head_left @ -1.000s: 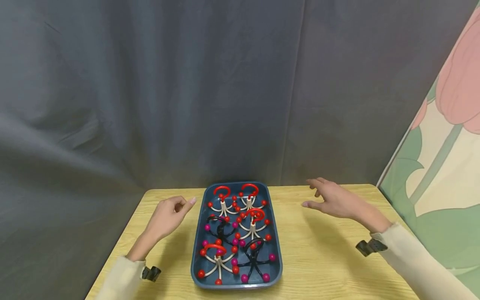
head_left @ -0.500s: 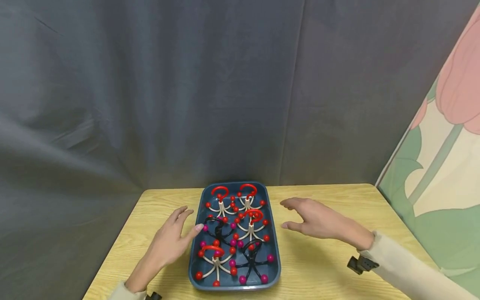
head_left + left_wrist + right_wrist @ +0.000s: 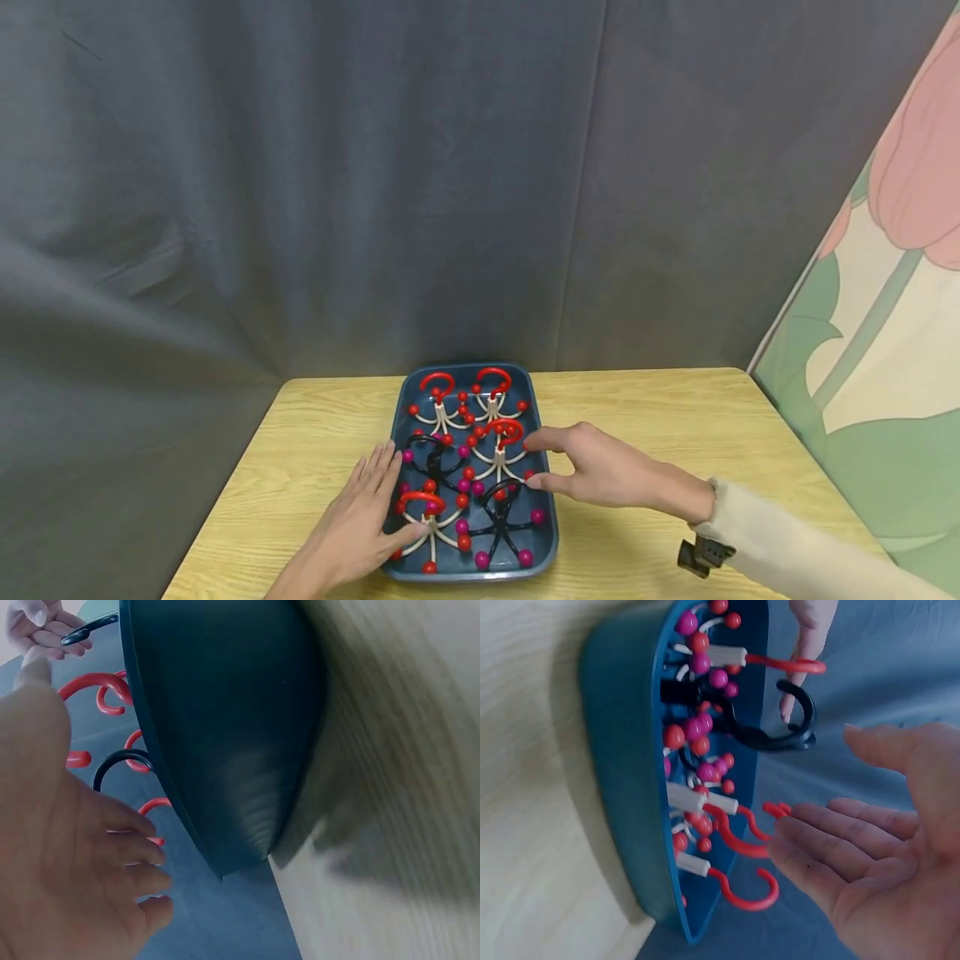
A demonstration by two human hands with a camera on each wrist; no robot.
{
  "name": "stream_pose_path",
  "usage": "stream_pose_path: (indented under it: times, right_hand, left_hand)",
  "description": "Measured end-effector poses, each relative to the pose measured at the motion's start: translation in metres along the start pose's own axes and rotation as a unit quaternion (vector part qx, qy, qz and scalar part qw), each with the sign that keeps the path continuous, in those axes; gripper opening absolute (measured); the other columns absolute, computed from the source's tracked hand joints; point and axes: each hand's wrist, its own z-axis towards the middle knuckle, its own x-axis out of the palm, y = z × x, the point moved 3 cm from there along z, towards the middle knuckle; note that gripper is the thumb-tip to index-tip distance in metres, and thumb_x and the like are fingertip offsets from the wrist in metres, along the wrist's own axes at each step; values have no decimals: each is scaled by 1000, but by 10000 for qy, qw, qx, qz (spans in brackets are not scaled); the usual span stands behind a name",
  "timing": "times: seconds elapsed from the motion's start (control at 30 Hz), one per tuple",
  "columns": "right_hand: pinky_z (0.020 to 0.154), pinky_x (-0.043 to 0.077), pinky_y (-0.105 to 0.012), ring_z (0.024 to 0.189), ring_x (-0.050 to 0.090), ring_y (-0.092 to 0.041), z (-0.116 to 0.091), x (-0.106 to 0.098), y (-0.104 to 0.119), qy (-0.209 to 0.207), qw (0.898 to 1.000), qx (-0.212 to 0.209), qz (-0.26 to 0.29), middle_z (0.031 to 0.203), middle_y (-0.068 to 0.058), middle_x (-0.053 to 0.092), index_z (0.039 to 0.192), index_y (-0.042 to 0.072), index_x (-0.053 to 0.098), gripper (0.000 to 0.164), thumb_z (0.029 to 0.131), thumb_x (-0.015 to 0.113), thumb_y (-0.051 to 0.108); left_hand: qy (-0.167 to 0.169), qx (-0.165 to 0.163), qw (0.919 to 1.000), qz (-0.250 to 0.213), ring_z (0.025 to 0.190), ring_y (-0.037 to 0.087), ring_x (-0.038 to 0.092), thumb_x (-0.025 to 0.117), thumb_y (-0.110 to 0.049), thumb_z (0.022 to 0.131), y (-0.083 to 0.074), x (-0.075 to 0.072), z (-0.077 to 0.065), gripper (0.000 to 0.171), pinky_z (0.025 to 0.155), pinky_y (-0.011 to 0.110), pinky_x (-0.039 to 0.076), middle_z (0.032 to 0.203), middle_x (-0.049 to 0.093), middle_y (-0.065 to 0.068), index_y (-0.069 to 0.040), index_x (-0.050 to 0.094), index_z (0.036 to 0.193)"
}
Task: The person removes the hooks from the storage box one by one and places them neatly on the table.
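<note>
A dark blue tray (image 3: 472, 577) holds several hook-handled head massagers with ball-tipped legs. Over its left rim reaches my left hand (image 3: 348, 529), fingers straight and thumb stretched across toward the front-left red-and-white massager (image 3: 431, 525). My right hand (image 3: 603, 468) comes in over the right rim, thumb and fingers spread apart. Its fingertips are near the middle-right red-and-white massager (image 3: 500, 457), and its thumb is just above the front-right black massager (image 3: 501, 518). In the right wrist view a black hook (image 3: 765, 739) stands beyond the open palm, with nothing gripped.
Another black massager (image 3: 434, 460) lies at middle left in the tray, and two red-and-white ones, left (image 3: 440, 412) and right (image 3: 492, 408), are at the back. A pale wooden table (image 3: 645, 396) carries the tray. Behind it hangs a grey curtain (image 3: 420, 208); a flower-patterned panel (image 3: 892, 333) borders the right.
Both hands have moved inward and down to the tray from either side. The left fingers have straightened over the rim. The massagers stay in their places.
</note>
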Motion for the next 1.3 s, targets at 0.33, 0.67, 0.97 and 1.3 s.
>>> stream_pose_path:
  times: [0.33, 0.67, 0.97, 1.3]
  right_hand:
    - [101, 62, -41, 121, 74, -24, 0, 20, 6, -6, 9975, -244, 662, 137, -7, 73, 139, 11, 65, 54, 97, 74, 45]
    - [99, 63, -37, 120, 74, -24, 1, 37, 5, -259, 9970, -286, 677, 133, -8, 75, 136, 8, 69, 48, 97, 77, 35]
    - [93, 63, -29, 114, 77, -23, -1, 47, 5, -463, 9938, -196, 989, 128, -10, 77, 129, 9, 74, 39, 97, 77, 30]
    - [80, 64, -21, 93, 77, -3, 2, 53, 1, -537, 9900, -197, 1286, 107, -6, 83, 114, 6, 80, 22, 94, 79, 16]
  left_hand:
    - [346, -152, 9992, 102, 166, 37, 10, 54, -98, 74, -2, 18, -12, 138, 135, 58, 15, 179, 5, 14, -5, 16, 169]
    - [523, -686, 9963, 13, 164, 40, 14, 57, -97, 72, 0, 29, -14, 137, 133, 62, 19, 179, 9, 14, -8, 18, 169]
    - [602, -759, 9953, 17, 165, 39, 12, 55, -97, 73, 1, 33, -14, 136, 133, 61, 18, 179, 7, 12, -9, 17, 169]
    - [653, -804, 9946, 11, 165, 39, 13, 56, -97, 73, 0, 35, -16, 136, 132, 63, 21, 179, 8, 13, -9, 17, 169]
